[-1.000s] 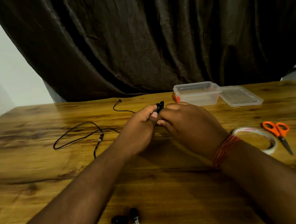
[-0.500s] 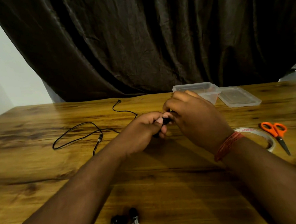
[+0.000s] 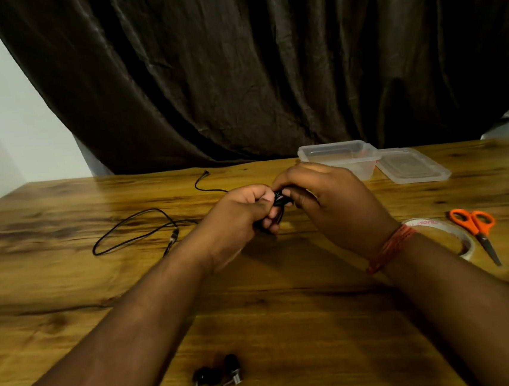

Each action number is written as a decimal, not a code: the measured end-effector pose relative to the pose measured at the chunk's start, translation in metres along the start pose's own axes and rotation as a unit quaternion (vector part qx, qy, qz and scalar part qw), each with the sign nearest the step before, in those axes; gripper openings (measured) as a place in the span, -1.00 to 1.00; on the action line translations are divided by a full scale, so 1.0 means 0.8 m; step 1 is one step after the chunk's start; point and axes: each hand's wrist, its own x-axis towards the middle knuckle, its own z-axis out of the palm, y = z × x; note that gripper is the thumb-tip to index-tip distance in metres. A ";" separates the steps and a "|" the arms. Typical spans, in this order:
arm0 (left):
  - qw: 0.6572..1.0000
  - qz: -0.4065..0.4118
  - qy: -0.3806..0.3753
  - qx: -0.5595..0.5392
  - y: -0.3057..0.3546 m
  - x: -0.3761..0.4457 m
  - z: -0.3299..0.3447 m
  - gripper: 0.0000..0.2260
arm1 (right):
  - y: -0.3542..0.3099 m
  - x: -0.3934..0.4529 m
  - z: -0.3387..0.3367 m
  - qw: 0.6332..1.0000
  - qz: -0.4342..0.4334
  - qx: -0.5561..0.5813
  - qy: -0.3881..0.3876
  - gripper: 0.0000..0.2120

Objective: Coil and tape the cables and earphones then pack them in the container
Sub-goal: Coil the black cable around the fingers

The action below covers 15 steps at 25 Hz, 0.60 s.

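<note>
My left hand (image 3: 243,217) and my right hand (image 3: 331,199) meet above the middle of the wooden table, both gripping a small bundle of coiled black cable (image 3: 280,201). The loose length of that cable (image 3: 135,232) trails left across the table in a loop, its plug end (image 3: 206,173) near the far edge. The two black earbuds (image 3: 219,373) lie near the front edge between my forearms. A clear plastic container (image 3: 338,155) stands open just behind my right hand. A roll of clear tape (image 3: 456,232) lies by my right wrist.
The container's clear lid (image 3: 412,166) lies flat to its right. Orange-handled scissors (image 3: 479,230) rest to the right of the tape. A dark curtain (image 3: 250,68) hangs behind the table's far edge.
My right hand went up over the bundle and came back down beside my left hand, winding cable round it. The loose loop on the left shifted slightly.
</note>
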 end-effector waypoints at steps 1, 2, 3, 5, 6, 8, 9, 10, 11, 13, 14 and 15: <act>1.000 0.000 0.004 -0.031 0.001 0.000 0.000 -0.72 | 0.000 0.000 -0.001 1.000 -0.001 0.020 -0.002 -0.83; 0.998 -0.002 0.010 -0.063 0.002 -0.001 -0.001 -0.68 | 0.000 -0.001 -0.002 0.999 -0.002 0.035 -0.008 -0.81; 0.996 -0.004 0.012 -0.089 0.003 -0.001 -0.003 -0.64 | 0.000 -0.001 -0.004 0.999 -0.004 0.041 -0.015 -0.78; 0.993 -0.015 0.000 -0.117 0.005 -0.002 -0.005 -0.66 | 0.000 -0.002 -0.004 0.999 -0.009 0.043 -0.020 -0.76; 0.992 -0.023 -0.009 -0.121 0.006 -0.003 -0.006 -0.71 | 0.000 -0.002 -0.004 0.999 -0.012 0.044 -0.019 -0.77; 0.991 -0.041 -0.027 -0.128 0.006 -0.003 -0.008 -0.78 | 0.000 -0.001 -0.003 0.999 -0.019 0.045 -0.017 -0.79; 0.989 -0.049 -0.037 -0.132 0.006 -0.003 -0.009 -0.79 | 0.001 -0.001 -0.003 0.998 -0.020 0.050 -0.015 -0.81; 0.988 -0.056 -0.046 -0.133 0.006 -0.004 -0.010 -0.79 | 0.001 -0.001 -0.003 0.998 -0.017 0.058 -0.013 -0.84; 0.988 -0.062 -0.055 -0.133 0.006 -0.004 -0.011 -0.79 | 0.002 -0.002 -0.003 0.997 -0.011 0.070 -0.013 -0.86; 0.986 -0.072 -0.070 -0.132 0.006 -0.005 -0.013 -0.80 | 0.003 -0.002 -0.005 0.996 0.002 0.092 -0.018 -0.89; 0.985 -0.073 -0.075 -0.135 0.006 -0.005 -0.014 -0.81 | 0.003 -0.003 -0.006 0.995 0.007 0.100 -0.022 -0.89; 0.984 -0.072 -0.080 -0.140 0.006 -0.005 -0.014 -0.83 | 0.004 -0.003 -0.006 0.994 0.010 0.105 -0.026 -0.90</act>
